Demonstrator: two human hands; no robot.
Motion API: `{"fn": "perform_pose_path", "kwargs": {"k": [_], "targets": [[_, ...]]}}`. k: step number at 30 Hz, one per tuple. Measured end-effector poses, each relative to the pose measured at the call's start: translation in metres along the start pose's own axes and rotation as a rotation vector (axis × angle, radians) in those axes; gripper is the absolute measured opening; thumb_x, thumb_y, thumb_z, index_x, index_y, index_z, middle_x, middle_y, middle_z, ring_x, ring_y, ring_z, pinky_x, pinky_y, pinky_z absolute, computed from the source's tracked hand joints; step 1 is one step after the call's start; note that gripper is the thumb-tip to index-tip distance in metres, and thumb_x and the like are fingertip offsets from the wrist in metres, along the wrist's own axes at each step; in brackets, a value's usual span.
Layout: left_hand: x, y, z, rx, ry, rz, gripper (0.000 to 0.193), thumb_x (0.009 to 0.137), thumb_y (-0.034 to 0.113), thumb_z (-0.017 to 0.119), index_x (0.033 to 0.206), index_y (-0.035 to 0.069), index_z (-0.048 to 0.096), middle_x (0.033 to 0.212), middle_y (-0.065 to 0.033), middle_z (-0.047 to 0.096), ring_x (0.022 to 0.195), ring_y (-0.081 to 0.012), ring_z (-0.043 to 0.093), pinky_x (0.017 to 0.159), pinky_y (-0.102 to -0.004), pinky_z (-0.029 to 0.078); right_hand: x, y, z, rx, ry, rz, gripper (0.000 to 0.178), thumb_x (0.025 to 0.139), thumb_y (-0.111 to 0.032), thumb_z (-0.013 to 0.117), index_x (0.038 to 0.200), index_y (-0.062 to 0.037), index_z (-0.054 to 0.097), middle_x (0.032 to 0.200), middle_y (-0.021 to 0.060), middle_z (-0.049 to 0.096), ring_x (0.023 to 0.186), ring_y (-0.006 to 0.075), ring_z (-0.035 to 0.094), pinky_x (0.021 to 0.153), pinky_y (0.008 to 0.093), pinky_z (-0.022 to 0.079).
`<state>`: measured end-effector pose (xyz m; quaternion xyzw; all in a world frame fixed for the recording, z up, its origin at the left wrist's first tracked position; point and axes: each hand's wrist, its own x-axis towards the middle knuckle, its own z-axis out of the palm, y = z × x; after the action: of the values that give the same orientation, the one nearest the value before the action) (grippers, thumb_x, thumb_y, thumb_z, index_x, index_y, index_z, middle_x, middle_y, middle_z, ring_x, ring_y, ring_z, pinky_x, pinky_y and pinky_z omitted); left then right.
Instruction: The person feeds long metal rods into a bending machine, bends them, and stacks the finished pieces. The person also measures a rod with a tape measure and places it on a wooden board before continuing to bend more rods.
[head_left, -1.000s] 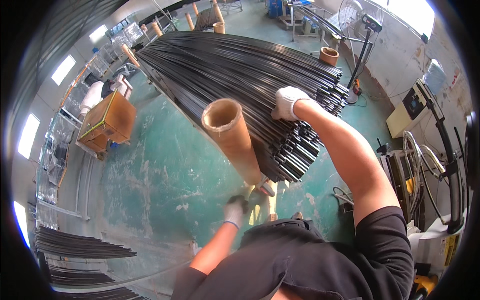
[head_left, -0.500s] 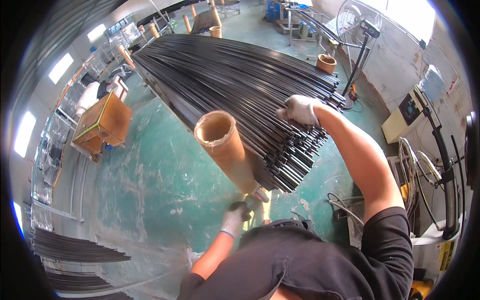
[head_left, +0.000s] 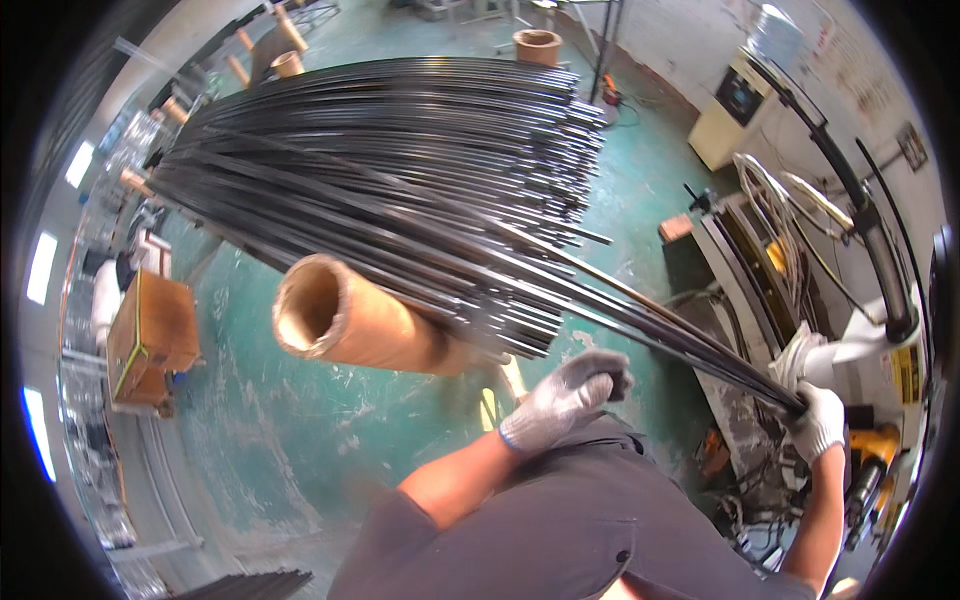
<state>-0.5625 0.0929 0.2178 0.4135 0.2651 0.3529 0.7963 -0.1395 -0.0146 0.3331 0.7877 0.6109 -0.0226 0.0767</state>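
Right now his gloved right hand (head_left: 820, 420) is clenched around several black rods' (head_left: 640, 310) ends; the left hand (head_left: 570, 395), fisted, touches the cardboard tube (head_left: 350, 325).

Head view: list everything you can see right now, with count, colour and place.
Thin rods: large bundle, too many to count, black, fanned across upper centre.
Pulled-out rods: a few, black, running from the bundle to the right hand.
Cardboard tube: one, tan, open end facing up-left, under the bundle.
Wooden box: one, brown, on the green floor at left.
Cabinet with screen: one, cream, upper right.
Left hand: grey glove, closed near the tube's lower end.
Right hand: white glove, gripping the pulled-out rods' ends.
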Motion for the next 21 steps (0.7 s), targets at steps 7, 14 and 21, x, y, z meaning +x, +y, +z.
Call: {"fn": "perform_pose_path", "kwargs": {"k": [7,14,21], "targets": [[0.055,0.009,0.065,-0.74,-0.008,0.161,0.047,0.101,0.035,0.069,0.129,-0.001,0.06,0.11,-0.0127,0.065,0.108,-0.0259,0.061,0.1,-0.0464,0.047,-0.161,0.134,0.071,-0.104,0.582,0.12,0.019,0.085,-0.018,0.078,0.082,-0.0064,0.063,0.076,0.0166,0.059,0.076,0.0397,0.06,0.068,0.0476,0.046],[0.066,-0.03,0.129,-0.698,0.084,0.142,0.024,0.101,0.022,0.071,0.11,0.003,0.062,0.09,-0.0015,0.054,0.085,-0.0174,0.053,0.091,-0.0375,0.049,-0.299,0.279,0.166,-0.07,0.642,0.45,0.023,0.082,-0.015,0.078,0.081,-0.0079,0.056,0.078,0.0166,0.056,0.081,0.0396,0.058,0.076,0.048,0.048],[0.109,-0.069,0.29,-0.702,-0.068,0.065,0.014,0.105,0.015,0.062,0.113,0.003,0.059,0.087,-0.0012,0.053,0.075,-0.016,0.048,0.079,-0.0316,0.048,-0.499,0.45,0.288,0.014,0.948,1.356,0.026,0.093,-0.015,0.066,0.114,-0.0002,0.068,0.105,0.0142,0.07,0.098,0.0337,0.065,0.091,0.0444,0.053]]}}
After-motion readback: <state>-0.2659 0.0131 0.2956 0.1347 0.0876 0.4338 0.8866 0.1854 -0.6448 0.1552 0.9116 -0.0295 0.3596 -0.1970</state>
